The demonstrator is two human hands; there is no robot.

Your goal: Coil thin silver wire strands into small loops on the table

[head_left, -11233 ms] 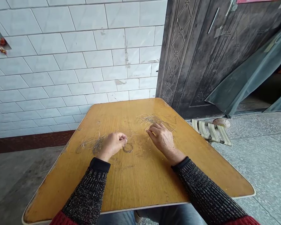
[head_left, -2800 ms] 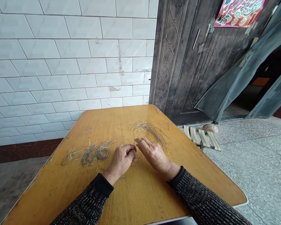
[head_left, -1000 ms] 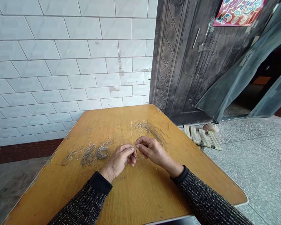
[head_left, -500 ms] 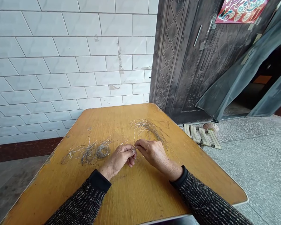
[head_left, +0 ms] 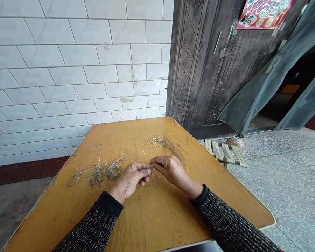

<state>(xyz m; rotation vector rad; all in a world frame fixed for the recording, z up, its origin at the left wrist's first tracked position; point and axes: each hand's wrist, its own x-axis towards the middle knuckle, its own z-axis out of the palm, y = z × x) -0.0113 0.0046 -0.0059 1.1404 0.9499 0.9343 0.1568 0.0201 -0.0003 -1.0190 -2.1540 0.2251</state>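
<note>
Over the middle of the wooden table [head_left: 147, 217], my left hand [head_left: 132, 178] and my right hand [head_left: 170, 171] meet fingertip to fingertip. Both are closed in a pinch on a thin wire [head_left: 143, 148], whose free end sticks up beyond the fingers. The exact spot where they grip it is mostly covered by the fingertips. Left of my left hand lie several coiled bundles of wire [head_left: 114, 170]. Beyond my right hand, a loose spread of straighter wire pieces [head_left: 165, 142] rests on the tabletop.
A white tiled wall [head_left: 102, 77] stands behind the table, with a dark carved door [head_left: 196, 87] beside it. Right of the table are a low strap-seat stool [head_left: 225, 152], a round ball-like object [head_left: 235, 141] and a grey-green curtain [head_left: 262, 84].
The wire's upright end now leans further left. My hands stay pinched together, with the fingers slightly shifted. The whole view has moved a little.
</note>
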